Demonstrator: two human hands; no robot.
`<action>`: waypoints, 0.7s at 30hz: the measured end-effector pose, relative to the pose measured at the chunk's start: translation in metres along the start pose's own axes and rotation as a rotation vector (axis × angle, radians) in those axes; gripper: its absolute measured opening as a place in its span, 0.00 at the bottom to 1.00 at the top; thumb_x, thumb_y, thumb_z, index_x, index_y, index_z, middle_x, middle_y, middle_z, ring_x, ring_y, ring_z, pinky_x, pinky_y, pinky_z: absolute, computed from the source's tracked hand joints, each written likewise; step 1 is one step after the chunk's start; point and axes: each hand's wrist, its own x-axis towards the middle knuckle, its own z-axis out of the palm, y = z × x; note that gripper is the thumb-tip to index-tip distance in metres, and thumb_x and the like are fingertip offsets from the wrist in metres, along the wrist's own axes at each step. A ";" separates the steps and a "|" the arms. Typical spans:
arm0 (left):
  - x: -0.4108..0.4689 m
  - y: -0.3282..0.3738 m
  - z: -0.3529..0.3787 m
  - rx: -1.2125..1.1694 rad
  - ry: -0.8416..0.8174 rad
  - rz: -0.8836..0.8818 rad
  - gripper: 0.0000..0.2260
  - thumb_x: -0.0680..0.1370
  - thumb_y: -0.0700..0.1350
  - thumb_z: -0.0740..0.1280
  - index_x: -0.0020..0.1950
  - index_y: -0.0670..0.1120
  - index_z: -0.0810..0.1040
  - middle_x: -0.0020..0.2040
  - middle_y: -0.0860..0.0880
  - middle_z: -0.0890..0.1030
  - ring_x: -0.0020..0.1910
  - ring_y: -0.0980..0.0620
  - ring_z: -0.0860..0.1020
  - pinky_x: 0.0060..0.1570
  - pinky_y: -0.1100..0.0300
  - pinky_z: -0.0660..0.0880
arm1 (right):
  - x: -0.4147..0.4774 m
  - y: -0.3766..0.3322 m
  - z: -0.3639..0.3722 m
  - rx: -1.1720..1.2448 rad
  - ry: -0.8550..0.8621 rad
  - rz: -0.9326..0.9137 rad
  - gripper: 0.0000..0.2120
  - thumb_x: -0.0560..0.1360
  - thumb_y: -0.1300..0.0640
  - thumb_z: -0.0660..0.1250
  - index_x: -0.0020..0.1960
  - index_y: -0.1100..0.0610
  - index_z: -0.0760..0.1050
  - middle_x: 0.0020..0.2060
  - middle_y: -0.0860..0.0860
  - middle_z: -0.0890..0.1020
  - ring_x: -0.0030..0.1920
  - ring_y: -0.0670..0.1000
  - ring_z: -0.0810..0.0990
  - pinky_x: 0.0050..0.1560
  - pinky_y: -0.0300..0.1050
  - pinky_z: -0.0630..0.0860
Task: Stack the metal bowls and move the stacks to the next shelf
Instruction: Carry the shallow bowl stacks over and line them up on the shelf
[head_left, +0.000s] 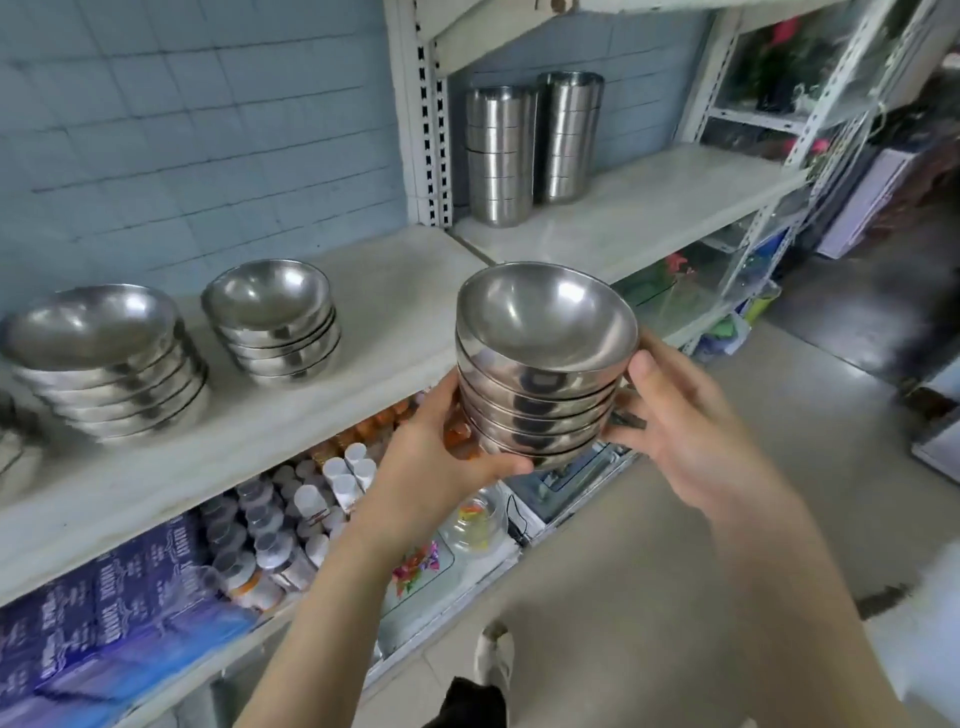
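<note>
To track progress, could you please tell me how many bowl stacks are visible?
3: held stack, in left hand and right hand; middle stack and left stack on the shelf. Others may be cropped.

shop, slotted metal shelving (430, 119), stacked steel bowls (275, 322), packaged bottles (291, 525)

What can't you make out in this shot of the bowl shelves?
Head view:
- Underside of the held stack: hidden by its own bowls, the left hand and the right hand gripping it.
- Metal item at the left edge: cut off by the frame.
- Bottles on the lower shelf: labels too small and blurred.
- Far-right aisle: blurred.
</note>
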 end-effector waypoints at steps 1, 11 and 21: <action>0.016 0.002 0.008 0.012 -0.010 0.008 0.34 0.63 0.46 0.81 0.67 0.53 0.73 0.55 0.60 0.83 0.55 0.63 0.80 0.56 0.67 0.77 | 0.010 0.001 -0.013 0.002 0.010 -0.003 0.41 0.64 0.32 0.75 0.73 0.46 0.71 0.69 0.50 0.76 0.70 0.57 0.74 0.61 0.67 0.76; 0.205 0.018 0.086 -0.059 -0.118 0.084 0.38 0.65 0.43 0.82 0.72 0.53 0.70 0.60 0.59 0.81 0.58 0.65 0.78 0.55 0.72 0.75 | 0.138 -0.007 -0.130 -0.014 0.168 -0.015 0.34 0.62 0.32 0.76 0.66 0.41 0.76 0.64 0.50 0.81 0.65 0.55 0.79 0.57 0.63 0.78; 0.350 0.030 0.166 -0.067 -0.145 0.072 0.46 0.61 0.51 0.83 0.74 0.54 0.66 0.66 0.57 0.77 0.66 0.60 0.75 0.61 0.63 0.76 | 0.251 -0.007 -0.247 -0.016 0.161 -0.002 0.40 0.65 0.34 0.75 0.73 0.47 0.71 0.66 0.51 0.79 0.66 0.57 0.78 0.58 0.62 0.79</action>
